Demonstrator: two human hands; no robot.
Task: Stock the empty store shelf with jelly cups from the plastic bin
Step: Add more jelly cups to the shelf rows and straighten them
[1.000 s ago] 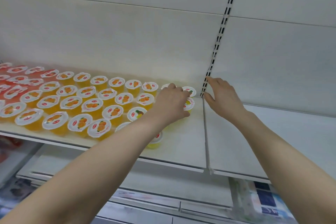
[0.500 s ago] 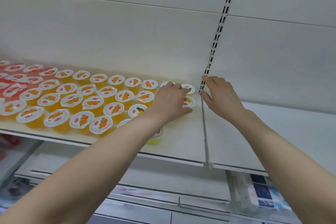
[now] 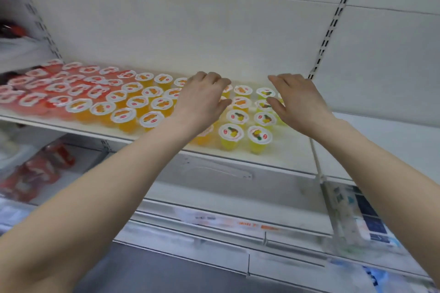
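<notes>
Yellow jelly cups stand between left hand and right hand.

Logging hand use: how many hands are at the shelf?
2. Left hand over orange jelly cups; right hand over yellow jelly cups near the shelf's right end. Neither hidden.

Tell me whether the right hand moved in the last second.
Yes. The right hand shifted left, away from the slotted upright, over the yellow jelly cups.

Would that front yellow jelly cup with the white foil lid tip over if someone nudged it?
The small yellow plastic jelly cup narrows towards its base, so a high nudge might tip it. Its see-through wall looks thin, so squeezing probably dents it.
</notes>
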